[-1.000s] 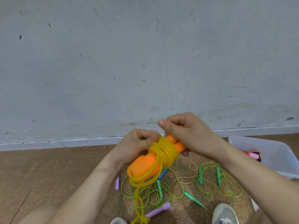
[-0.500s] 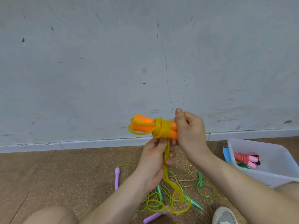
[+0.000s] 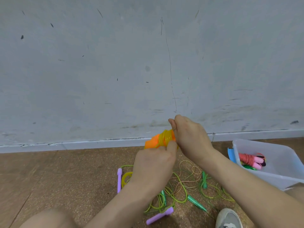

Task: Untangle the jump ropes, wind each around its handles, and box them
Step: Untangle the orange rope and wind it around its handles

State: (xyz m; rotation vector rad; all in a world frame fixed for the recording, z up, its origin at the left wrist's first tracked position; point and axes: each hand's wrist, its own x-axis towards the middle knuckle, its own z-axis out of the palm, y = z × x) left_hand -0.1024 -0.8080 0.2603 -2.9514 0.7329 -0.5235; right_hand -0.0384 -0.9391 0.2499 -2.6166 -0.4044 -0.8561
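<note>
My two hands are close together, up and to the left of the box [image 3: 284, 178]. My right hand [image 3: 190, 137] is curled round one end of the orange handles [image 3: 151, 143]. My left hand [image 3: 153, 163] grips them from below, with one finger pressed on the yellow rope [image 3: 167, 137] wound round them. A pink rope [image 3: 246, 159] lies in the box. On the floor left of the box lie tangled green ropes [image 3: 181, 192] and a purple handle [image 3: 119, 180]. My shoe [image 3: 229, 218] is on the floor too, nearer to me than the box.
</note>
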